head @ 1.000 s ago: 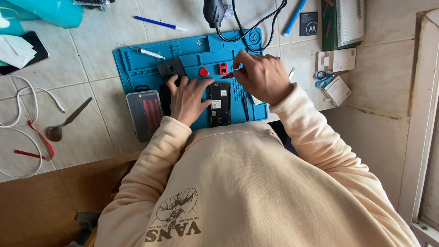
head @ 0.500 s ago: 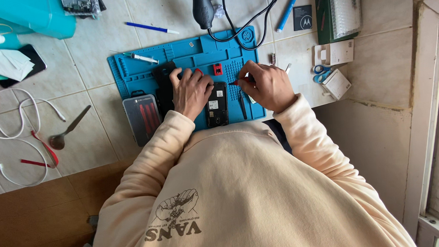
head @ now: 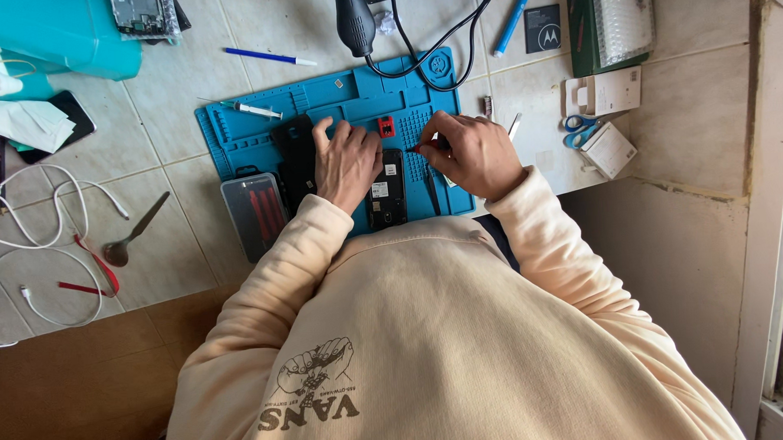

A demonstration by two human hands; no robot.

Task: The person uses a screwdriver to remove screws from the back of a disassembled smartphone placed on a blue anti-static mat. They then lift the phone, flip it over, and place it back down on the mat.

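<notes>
Opened phone (head: 387, 190) lies on blue repair mat (head: 335, 96), long axis toward person, between both hands. Left hand (head: 346, 161) flat, fingers spread, touching phone's left edge. Right hand (head: 472, 152) pinches red-tipped tool (head: 425, 145), tip just right of phone.

The rubber work mat (head: 335, 105) is blue, the opened flat phone (head: 387, 190) black, the small screwdriver handle (head: 420, 146) red, the sweatshirt sleeve (head: 548, 240) cream.

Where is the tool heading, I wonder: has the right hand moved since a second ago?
Yes. The right hand drew back toward the person, from level with the red block on the blue mat to below it.
</notes>
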